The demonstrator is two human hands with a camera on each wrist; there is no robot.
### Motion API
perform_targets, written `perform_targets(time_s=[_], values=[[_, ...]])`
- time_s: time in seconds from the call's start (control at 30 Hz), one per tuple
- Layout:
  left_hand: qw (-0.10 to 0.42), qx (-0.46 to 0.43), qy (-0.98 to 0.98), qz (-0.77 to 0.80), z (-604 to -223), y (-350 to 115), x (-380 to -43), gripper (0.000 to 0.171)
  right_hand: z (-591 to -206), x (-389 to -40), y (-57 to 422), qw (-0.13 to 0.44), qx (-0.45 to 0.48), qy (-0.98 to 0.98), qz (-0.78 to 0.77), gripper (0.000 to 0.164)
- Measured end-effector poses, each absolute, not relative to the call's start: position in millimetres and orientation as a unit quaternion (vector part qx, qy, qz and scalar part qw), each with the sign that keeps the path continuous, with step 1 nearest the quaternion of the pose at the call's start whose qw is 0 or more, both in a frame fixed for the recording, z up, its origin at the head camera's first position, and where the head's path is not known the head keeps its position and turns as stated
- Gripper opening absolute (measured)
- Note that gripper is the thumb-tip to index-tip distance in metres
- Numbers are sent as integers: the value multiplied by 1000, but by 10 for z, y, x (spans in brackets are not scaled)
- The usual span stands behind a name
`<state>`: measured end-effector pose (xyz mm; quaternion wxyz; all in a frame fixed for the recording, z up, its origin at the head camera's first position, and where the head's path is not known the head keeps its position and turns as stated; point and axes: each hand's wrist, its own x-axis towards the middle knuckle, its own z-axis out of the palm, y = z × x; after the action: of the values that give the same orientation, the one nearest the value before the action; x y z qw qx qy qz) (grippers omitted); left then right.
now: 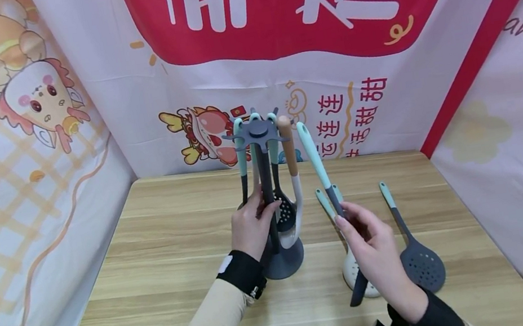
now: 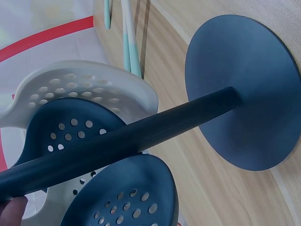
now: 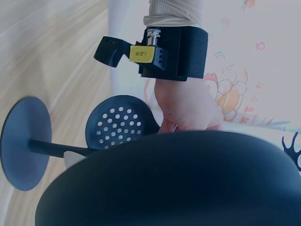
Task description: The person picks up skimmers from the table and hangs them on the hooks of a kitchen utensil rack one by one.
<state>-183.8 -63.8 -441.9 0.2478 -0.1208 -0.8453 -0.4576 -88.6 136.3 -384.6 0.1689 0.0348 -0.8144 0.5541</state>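
1. Left hand (image 1: 253, 224), one: I see it gripping the dark pole of the utensil stand (image 1: 266, 179), thumb across the front. I take the stand as the centre of my clock, 12 being the back wall.
2. Right hand (image 1: 371, 242), one, at 4 o'clock: thumb and fingers pinch a spatula (image 1: 313, 156) by its dark shaft, just below the mint handle.
3. Spatula, at 3 o'clock of the stand: tilted, handle end up towards 11, dark lower end down towards 5. My head view shows that end edge-on, in front of a white slotted spoon (image 1: 350, 270); whether they touch I cannot tell.
4. Stand: upright on its round base, tools hanging about the pole, among them a dark slotted spoon (image 1: 288, 217) and a white tool with a brown handle (image 1: 289, 150).
5. White slotted spoon: lying at 4 o'clock, a second mint handle (image 1: 337, 192) just beside its own.
6. Dark slotted turner (image 1: 422, 264), one: lying at 4 o'clock, beyond the right hand, handle pointing towards 11.
7. Table (image 1: 153, 260), wood-grained, beneath all.
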Motion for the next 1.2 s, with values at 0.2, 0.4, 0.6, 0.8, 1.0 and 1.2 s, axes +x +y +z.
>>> perform_targets(time_s=[0.2,0.4,0.6,0.8,1.0,1.2], values=[[247,-118,-847,-456,-4416,-636,-1810,35,-3780,-836,1336,176,41,-805,565,26],[244,-115,-846,-459,-4421,-635,-1815,35,-3767,-838,1310,172,39,-797,578,25],[240,-114,-848,-459,-4418,-631,-1814,34,-3775,-839,1301,176,42,-795,579,25],[243,-116,-845,-462,-4404,-632,-1807,33,-3779,-842,1288,176,43,-793,582,25],[246,-119,-845,-459,-4404,-632,-1808,35,-3783,-841,1277,174,40,-795,579,25],[244,-118,-847,-458,-4401,-631,-1813,33,-3787,-839,1274,173,41,-797,577,24]])
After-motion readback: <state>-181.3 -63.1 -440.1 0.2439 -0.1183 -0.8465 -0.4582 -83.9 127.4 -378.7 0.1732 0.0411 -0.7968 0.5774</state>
